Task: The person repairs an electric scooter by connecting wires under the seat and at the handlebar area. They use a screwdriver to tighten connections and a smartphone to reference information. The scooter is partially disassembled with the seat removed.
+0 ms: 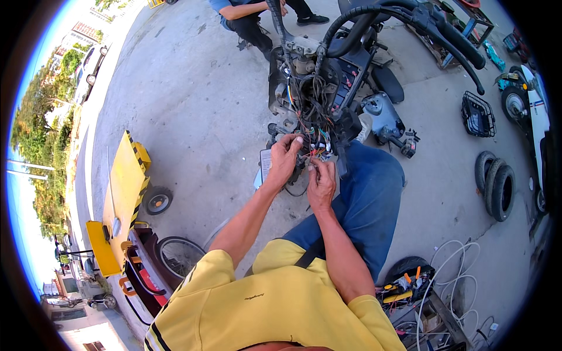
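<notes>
A scooter or electric bike [304,64] stands before me with its front stripped, showing a bundle of black cables and thin coloured wires [316,136]. At the lower end of that bundle, my left hand [284,157] is closed, thumb and fingers pinched together among the wires; what lies between its fingertips is hidden. Just to its right and slightly nearer me, my right hand [322,182] pinches thin reddish wires. A small box with a white label [266,164] sits beside my left wrist. The black handlebar [404,17] reaches out at the upper right.
Another person [246,17] crouches beyond the scooter. Grey body panels [381,117], a black wire basket [478,114] and several tyres [502,193] lie on the right. Tools with orange handles [413,278] and a pale hose [462,275] are at lower right; a yellow ramp [123,193] stands left.
</notes>
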{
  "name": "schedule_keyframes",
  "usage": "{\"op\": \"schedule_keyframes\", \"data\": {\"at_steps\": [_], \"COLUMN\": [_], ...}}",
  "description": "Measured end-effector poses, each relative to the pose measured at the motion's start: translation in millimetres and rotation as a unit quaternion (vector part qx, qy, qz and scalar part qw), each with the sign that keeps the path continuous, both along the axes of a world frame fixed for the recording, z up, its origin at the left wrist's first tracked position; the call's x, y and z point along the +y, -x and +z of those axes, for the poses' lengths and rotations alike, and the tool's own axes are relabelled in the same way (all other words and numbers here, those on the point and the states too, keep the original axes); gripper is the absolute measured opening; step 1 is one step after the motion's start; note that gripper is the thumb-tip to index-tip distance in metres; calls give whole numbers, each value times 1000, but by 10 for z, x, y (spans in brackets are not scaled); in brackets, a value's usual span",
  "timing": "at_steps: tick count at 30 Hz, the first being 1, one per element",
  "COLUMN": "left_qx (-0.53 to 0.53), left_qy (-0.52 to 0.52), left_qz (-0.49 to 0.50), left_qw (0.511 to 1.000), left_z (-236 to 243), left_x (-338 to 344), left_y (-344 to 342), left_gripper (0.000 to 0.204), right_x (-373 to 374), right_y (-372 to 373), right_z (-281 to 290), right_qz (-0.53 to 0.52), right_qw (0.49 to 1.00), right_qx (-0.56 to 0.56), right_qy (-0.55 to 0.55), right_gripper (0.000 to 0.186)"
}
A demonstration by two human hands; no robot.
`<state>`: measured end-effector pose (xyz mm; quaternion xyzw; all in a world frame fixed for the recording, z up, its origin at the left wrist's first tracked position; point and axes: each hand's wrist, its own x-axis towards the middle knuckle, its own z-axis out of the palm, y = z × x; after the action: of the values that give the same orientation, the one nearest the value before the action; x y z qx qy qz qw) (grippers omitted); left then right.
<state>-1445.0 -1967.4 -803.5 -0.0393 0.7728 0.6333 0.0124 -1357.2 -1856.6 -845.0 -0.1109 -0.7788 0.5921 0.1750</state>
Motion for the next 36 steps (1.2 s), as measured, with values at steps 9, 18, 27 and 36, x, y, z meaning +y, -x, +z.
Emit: {"op": "schedule_keyframes", "data": {"at_steps": [9,18,27,36], "left_qx": [-20,-72,-56,-138], "left_qy": [21,107,226,72], "left_qz": [-26,-64,-114,-111], "left_qw": [999,990,966,982], "left_z": [51,13,-76,-213], "left_x": [-17,-88,-6,-130], "left_y": [222,53,-61,-27], "left_gripper": [19,24,28,23], "right_x": [26,35,43,92], "right_y": [-49,-55,-82,-163], "right_z": [6,-17,-37,26], "right_qz": [41,53,60,39], "right_qw": [995,993,990,995], "right_qx": [19,-2,-16,-52], "right_qy": [-88,-102,-125,-77], "right_gripper": [35,40,45,56]}}
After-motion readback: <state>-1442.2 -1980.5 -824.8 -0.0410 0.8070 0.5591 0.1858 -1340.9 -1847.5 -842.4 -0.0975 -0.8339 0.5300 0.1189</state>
